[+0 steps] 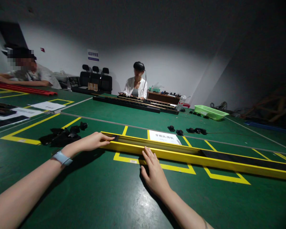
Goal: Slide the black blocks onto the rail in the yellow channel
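Note:
A long yellow rail (138, 150) with an open channel lies across the green table, running from the middle to the right edge. At its left end, my left hand (97, 141) has its fingers closed on a small black module (115, 138) sitting in the channel. My left thumb is beside the rail's end wall. My right hand (154, 170) is open, its fingertips resting against the rail's near side wall. Further right, a long black strip (233, 158) fills the channel. A pile of black modules (64, 135) lies on the table just left of my left hand.
Yellow tape outlines (154, 165) mark the green table (109, 194). Behind the rail are a white paper sign (164, 137), several black parts (180, 132) and a green basket (211, 112). Across the table, a person (135, 86) sits behind dark rails (133, 104); another person leans over red rails (23, 89).

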The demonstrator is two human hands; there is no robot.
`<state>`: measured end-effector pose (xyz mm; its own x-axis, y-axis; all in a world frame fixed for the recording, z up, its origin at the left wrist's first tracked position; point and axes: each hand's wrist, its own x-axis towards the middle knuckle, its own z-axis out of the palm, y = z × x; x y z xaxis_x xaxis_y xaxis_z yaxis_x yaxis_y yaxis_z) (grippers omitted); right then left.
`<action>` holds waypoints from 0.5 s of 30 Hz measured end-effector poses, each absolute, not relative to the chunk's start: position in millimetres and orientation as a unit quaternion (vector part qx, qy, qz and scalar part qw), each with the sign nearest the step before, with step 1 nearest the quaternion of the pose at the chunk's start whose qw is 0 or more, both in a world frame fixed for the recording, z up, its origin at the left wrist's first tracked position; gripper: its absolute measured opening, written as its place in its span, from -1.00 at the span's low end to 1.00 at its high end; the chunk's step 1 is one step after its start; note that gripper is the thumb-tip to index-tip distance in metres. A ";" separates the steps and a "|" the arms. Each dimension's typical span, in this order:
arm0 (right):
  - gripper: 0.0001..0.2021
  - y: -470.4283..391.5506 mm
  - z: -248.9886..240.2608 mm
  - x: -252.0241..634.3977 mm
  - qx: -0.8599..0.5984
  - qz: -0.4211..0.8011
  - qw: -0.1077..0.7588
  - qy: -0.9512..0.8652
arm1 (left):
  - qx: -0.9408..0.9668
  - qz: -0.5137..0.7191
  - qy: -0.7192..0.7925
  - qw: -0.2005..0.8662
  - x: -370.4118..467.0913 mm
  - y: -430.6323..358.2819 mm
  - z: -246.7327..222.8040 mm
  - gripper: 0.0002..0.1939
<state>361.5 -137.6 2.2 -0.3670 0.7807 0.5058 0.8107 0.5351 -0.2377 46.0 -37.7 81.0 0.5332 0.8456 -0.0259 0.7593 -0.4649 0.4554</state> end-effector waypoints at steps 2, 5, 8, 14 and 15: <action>-0.43 -136.9 1.3 361.7 -0.481 -0.027 0.289 -0.827 | 0.855 0.104 0.464 0.208 48.4 -38.7 80.1 -0.52; -0.44 -136.2 -0.1 361.9 -0.478 -0.031 0.292 -0.827 | 0.863 0.110 0.452 0.195 52.5 -39.1 76.7 -0.53; -0.42 -136.3 -0.6 362.1 -0.476 -0.032 0.297 -0.827 | 0.869 0.121 0.444 0.182 58.3 -38.6 69.9 -0.54; -0.40 -136.8 0.6 361.9 -0.478 -0.031 0.297 -0.826 | 0.870 0.149 0.435 0.176 70.7 -40.5 60.0 -0.53; -0.41 -136.8 0.6 361.9 -0.478 -0.030 0.296 -0.826 | 0.867 0.150 0.440 0.179 72.2 -41.2 59.9 -0.53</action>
<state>361.9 -136.8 0.6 -0.3669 0.7720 0.5190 0.8082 0.5408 -0.2331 72.2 -41.2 59.9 0.5681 0.8164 0.1040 0.7089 -0.5496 0.4420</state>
